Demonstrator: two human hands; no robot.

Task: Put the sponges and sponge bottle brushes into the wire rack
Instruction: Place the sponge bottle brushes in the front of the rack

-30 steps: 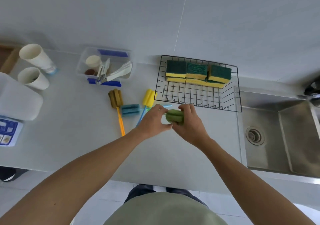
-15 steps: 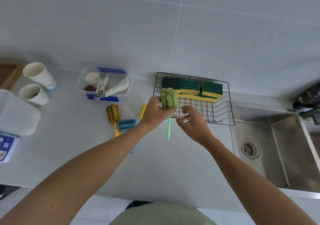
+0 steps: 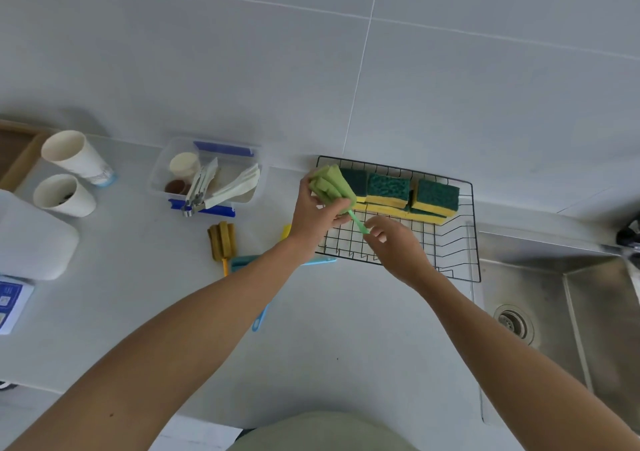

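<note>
Holding, left hand (image 3: pixel 317 213): you are gripping the green sponge bottle brush (image 3: pixel 332 187) by its foam head, over the far left corner of the wire rack (image 3: pixel 472 242). Right hand (image 3: pixel 398 246): you are pinching its green handle over the rack floor. Sponges (image 3: pixel 401 194): lying in a row along the rack's far side. Brown brush (image 3: pixel 221 239), blue brush (image 3: pixel 258 319): lying on the counter (image 3: pixel 329 346) left of the rack.
</note>
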